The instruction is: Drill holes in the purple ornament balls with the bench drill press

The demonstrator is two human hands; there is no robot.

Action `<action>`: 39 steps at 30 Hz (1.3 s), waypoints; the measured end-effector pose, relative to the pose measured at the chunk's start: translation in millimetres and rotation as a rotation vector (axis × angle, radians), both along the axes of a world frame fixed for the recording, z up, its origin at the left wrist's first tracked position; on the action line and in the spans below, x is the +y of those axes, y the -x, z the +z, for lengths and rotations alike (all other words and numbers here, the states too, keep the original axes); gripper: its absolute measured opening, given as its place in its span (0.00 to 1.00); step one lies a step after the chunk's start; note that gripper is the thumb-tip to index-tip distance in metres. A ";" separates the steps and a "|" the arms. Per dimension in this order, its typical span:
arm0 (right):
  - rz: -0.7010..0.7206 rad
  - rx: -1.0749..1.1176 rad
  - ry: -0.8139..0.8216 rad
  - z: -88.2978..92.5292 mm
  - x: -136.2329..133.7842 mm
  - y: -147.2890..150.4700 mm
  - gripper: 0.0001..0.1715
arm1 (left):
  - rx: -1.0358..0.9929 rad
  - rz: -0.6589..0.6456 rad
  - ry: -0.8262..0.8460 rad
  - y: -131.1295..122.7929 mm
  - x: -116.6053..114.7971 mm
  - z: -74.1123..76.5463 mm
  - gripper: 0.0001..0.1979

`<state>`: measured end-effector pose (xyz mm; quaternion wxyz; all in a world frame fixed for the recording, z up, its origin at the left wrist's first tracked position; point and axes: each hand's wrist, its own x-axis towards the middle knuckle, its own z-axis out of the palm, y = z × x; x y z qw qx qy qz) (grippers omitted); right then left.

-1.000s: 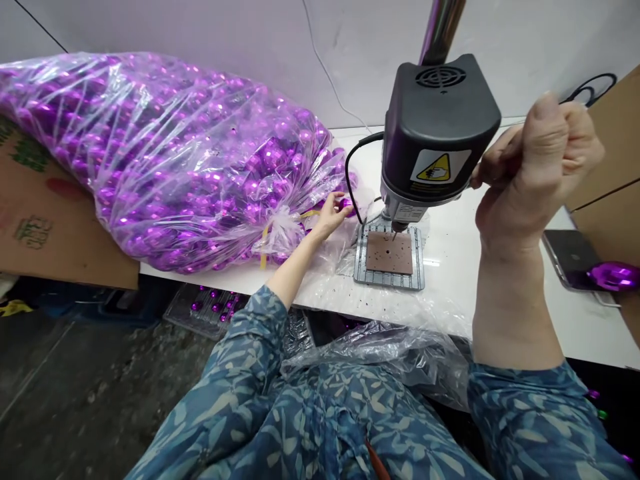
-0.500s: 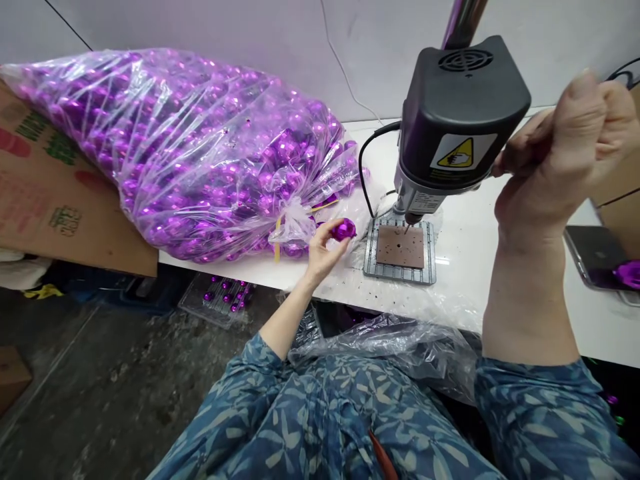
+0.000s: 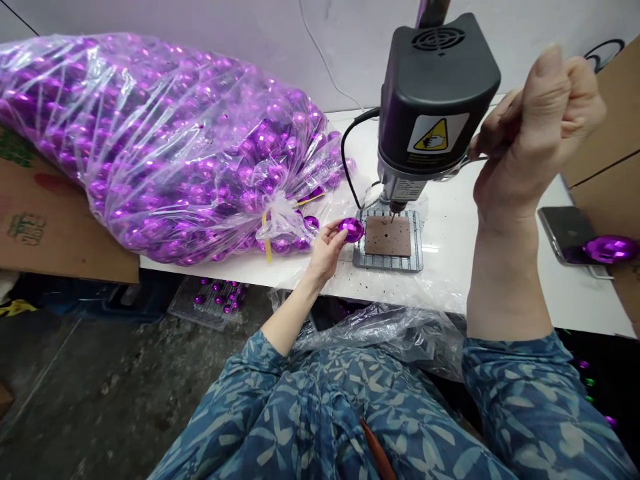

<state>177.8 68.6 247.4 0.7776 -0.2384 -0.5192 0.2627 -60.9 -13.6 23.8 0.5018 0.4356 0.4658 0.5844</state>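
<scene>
Purple faceted bead [image 3: 351,230] right there at the centre of the frame, pinched between thumb and fingers of the left hand [image 3: 326,248], its far side overlapping the left edge of the drill's grey slotted base [image 3: 416,264] in this view. Over to the upper right, the right hand [image 3: 543,127] is curled tight beside the black bench drill [image 3: 437,73], apparently around the feed handle [image 3: 476,159], though the fist hides most of it. Now the danger: the drill bit [image 3: 393,218] points down at the holed brown plate [image 3: 387,245], and a bare left hand sits close by; if fingers were under the bit when the handle dropped, they could be struck, just as the yellow label [image 3: 439,134] warns. That curved, glossy bead is a slippery customer, too; a light pinch might let it roll or spin, and a bit meeting it off-centre could skid across a facet. Dark crumbs litter the plate, and they could tip a bead out of true. Watch the cord [image 3: 345,150] looping down behind the left hand, and the loose clear plastic [image 3: 385,330] at the table's front edge: either might snag a moving wrist.
</scene>
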 end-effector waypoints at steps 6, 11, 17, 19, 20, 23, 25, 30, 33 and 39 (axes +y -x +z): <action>-0.033 -0.055 0.020 0.6 -0.8 -0.7 0.55 | -0.136 -0.101 0.205 -30.2 21.2 7.4 0.26; -0.006 -0.043 -0.003 2.5 -2.4 0.8 0.52 | -0.005 -0.087 0.113 -45.6 36.5 -3.5 0.32; -0.026 -0.063 0.018 1.7 -2.9 0.6 0.53 | 0.060 -0.114 0.100 -51.1 44.9 -6.7 0.30; -0.027 -0.073 0.012 0.4 -1.9 -0.1 0.52 | 0.084 -0.127 0.090 -52.9 46.5 -6.7 0.30; -0.029 -0.074 0.006 -0.2 -1.3 -0.3 0.52 | 0.092 -0.134 0.082 -53.9 47.3 -7.1 0.30; -0.037 -0.072 -0.004 -1.2 0.2 -0.7 0.52 | 0.110 -0.154 0.052 -57.1 49.6 -9.1 0.32; -0.037 -0.073 -0.002 -0.8 0.1 -0.5 0.52 | 0.151 -0.156 0.031 -58.8 49.6 -10.3 0.31; -0.025 -0.046 0.001 1.0 -2.2 0.7 0.51 | 0.396 -0.115 -0.100 -63.2 44.1 -8.6 0.29; -0.022 -0.053 0.003 0.5 -2.5 0.2 0.50 | 0.473 -0.139 -0.216 -65.7 41.5 -5.3 0.28; -0.051 -0.120 0.032 -1.2 -0.2 -3.9 0.54 | 0.391 -0.196 -0.207 -68.4 39.3 -6.1 0.28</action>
